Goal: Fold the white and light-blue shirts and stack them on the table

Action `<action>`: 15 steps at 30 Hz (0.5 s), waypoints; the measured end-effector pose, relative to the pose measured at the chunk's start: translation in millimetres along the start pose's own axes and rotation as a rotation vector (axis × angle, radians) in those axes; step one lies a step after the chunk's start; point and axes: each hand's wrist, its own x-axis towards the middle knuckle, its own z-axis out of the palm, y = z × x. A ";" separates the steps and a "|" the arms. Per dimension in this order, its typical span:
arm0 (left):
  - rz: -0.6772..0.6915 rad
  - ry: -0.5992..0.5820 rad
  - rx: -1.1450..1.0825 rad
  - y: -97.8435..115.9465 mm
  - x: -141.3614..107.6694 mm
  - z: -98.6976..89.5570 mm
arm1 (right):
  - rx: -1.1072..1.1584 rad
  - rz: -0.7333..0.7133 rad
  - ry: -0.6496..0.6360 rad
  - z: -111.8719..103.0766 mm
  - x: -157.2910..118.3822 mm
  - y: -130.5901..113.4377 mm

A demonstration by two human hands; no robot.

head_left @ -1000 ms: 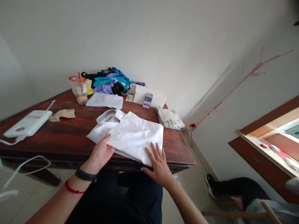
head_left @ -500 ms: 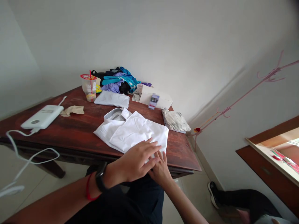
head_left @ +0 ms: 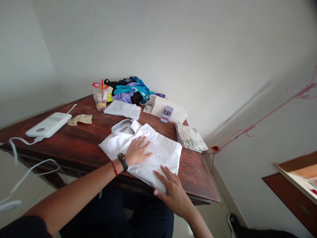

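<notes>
A folded white shirt [head_left: 158, 148] lies near the front edge of the dark red wooden table [head_left: 198, 175], its collar at the upper left. My left hand [head_left: 138, 151], with a black watch and a red string at the wrist, rests flat on the shirt below the collar, fingers spread. At the shirt's lower right corner is my right hand [head_left: 172, 188], its fingers apart and touching the fabric. Neither hand grips anything.
Behind the shirt are a folded white cloth [head_left: 122, 109], a plastic cup [head_left: 100, 97], piled clothes [head_left: 133, 91], a white box [head_left: 177, 114] and a folded patterned garment [head_left: 190, 137]. A white power bank [head_left: 49, 125] with a cable lies left. A pink rack [head_left: 250, 129] stands right.
My hands, close together before, are now apart. The left has moved up and left onto the shirt's middle; the right is lower, at its corner. The view has shifted slightly.
</notes>
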 end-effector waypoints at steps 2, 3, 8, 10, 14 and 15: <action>0.013 0.062 0.054 -16.8 -13.0 -3.5 | 0.124 0.015 0.010 -20.7 10.7 4.3; 0.034 0.088 0.073 -23.3 -17.9 -4.9 | 0.163 0.020 0.037 -30.1 19.5 6.1; 0.122 0.155 0.073 -37.4 -25.6 -6.6 | 0.113 -0.183 0.141 -62.4 91.4 14.2; 0.139 0.122 0.027 -40.4 -23.0 -8.2 | 0.059 -0.291 0.147 -67.1 124.6 22.7; 0.218 -0.020 -0.102 -52.5 -13.5 -19.2 | -0.070 -0.260 0.225 -57.3 172.9 55.3; 0.232 -0.045 -0.127 -56.6 -10.3 -22.5 | -0.100 -0.213 0.241 -51.6 179.5 64.2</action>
